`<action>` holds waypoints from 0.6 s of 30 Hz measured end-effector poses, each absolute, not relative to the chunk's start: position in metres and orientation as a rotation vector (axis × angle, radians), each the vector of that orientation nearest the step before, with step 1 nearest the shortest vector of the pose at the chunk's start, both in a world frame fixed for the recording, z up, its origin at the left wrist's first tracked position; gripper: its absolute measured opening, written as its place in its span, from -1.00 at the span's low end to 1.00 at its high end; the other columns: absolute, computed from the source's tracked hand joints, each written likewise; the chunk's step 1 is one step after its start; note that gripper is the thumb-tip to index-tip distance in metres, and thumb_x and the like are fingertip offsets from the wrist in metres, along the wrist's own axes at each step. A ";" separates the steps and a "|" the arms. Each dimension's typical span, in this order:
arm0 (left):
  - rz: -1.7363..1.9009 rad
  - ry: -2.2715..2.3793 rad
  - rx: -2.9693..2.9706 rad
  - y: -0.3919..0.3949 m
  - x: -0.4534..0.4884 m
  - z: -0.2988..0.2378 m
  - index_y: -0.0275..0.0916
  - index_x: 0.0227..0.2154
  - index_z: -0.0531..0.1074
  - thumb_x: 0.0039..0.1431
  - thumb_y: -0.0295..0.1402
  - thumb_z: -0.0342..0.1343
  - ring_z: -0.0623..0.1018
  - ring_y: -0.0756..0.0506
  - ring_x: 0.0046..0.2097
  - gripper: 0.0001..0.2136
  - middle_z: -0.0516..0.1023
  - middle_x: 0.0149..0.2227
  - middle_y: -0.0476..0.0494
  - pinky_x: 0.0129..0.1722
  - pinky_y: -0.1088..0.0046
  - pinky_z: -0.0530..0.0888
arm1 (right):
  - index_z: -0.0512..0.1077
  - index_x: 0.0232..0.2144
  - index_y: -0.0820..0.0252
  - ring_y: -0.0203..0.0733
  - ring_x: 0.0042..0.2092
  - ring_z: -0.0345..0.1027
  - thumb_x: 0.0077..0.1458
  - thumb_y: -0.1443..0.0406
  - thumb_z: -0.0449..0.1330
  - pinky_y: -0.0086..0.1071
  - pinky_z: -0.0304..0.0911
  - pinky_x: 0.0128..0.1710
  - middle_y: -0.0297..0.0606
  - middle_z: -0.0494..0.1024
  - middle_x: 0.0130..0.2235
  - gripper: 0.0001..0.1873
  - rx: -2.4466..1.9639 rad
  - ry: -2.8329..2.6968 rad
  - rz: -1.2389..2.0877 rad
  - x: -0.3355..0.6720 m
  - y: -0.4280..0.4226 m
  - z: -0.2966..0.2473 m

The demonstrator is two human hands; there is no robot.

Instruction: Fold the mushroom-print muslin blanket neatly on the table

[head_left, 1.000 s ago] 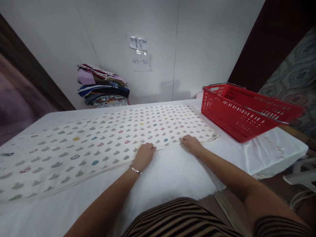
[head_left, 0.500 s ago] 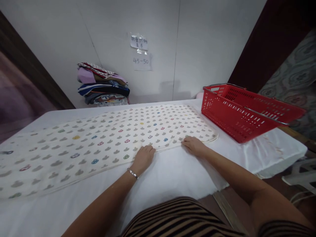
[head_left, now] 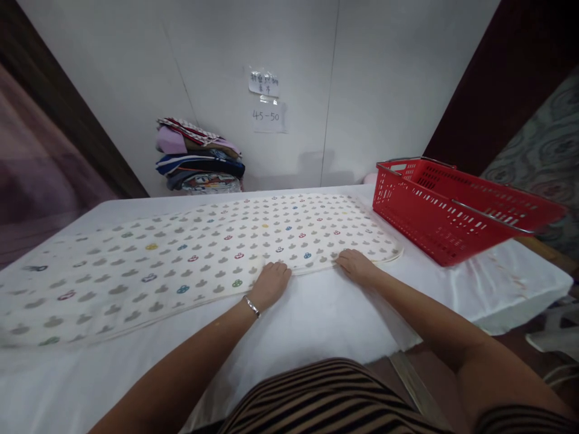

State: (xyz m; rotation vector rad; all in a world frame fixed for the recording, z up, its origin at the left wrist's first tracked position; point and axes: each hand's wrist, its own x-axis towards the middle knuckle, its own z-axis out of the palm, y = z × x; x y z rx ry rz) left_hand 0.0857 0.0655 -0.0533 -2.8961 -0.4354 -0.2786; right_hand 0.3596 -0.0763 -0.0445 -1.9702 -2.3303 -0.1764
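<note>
A long white cloth (head_left: 203,241), printed with grey shapes and small coloured figures, lies folded flat across the table. My left hand (head_left: 272,283), a silver bracelet at its wrist, grips the near edge around the middle of the cloth's length. Farther right along that same edge, my right hand (head_left: 356,266) pinches the cloth close to its rounded right end. The fingers of both hands curl over the layers, and my thumbs are mostly hidden.
A red shopping basket (head_left: 420,211) with metal handles stands on the white-covered table (head_left: 316,319) at the right. Folded clothes (head_left: 201,157) are stacked against the back wall. Two paper signs (head_left: 266,99) hang above. A pink curtain (head_left: 40,138) is at the left.
The whole view has shifted slightly, so everything sits a little farther right. Both hands keep about the same places on the cloth's near edge, and the cloth lies as before.
</note>
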 end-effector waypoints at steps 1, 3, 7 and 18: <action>-0.273 -0.432 -2.904 0.066 0.086 -0.052 -0.30 -0.36 0.39 0.15 -0.64 -0.19 0.38 -0.15 -0.25 -0.74 0.40 -0.32 -0.21 -0.23 0.27 0.30 | 0.42 -0.26 0.27 -0.15 -0.17 0.22 0.10 0.45 -0.02 -0.33 0.07 -0.17 -0.12 0.43 -0.20 -0.76 -1.959 -2.334 -0.165 0.360 -0.077 -0.044; -0.250 -0.461 -2.934 0.067 0.087 -0.047 -0.30 -0.36 0.39 0.12 -0.65 -0.17 0.39 -0.15 -0.25 -0.75 0.41 -0.32 -0.21 -0.23 0.28 0.31 | 0.42 -0.25 0.26 -0.15 -0.17 0.23 0.10 0.46 -0.02 -0.34 0.08 -0.17 -0.12 0.43 -0.19 -0.75 -1.951 -2.349 -0.125 0.361 -0.077 -0.042; -0.319 -0.566 -3.039 0.068 0.085 -0.032 -0.28 -0.30 0.40 0.09 -0.60 -0.11 0.41 -0.13 -0.22 -0.77 0.43 -0.31 -0.18 -0.22 0.31 0.32 | 0.42 -0.25 0.23 -0.15 -0.17 0.25 0.06 0.49 -0.01 -0.34 0.10 -0.18 -0.15 0.45 -0.19 -0.73 -1.980 -2.363 -0.056 0.360 -0.076 -0.036; -0.280 -0.568 -2.998 0.063 0.083 -0.043 -0.27 -0.35 0.40 0.08 -0.64 -0.13 0.39 -0.13 -0.22 -0.76 0.41 -0.29 -0.17 -0.22 0.31 0.30 | 0.40 -0.32 0.26 -0.14 -0.20 0.24 0.08 0.46 -0.03 -0.31 0.09 -0.20 -0.12 0.44 -0.23 -0.79 -2.091 -2.332 -0.180 0.346 -0.072 -0.042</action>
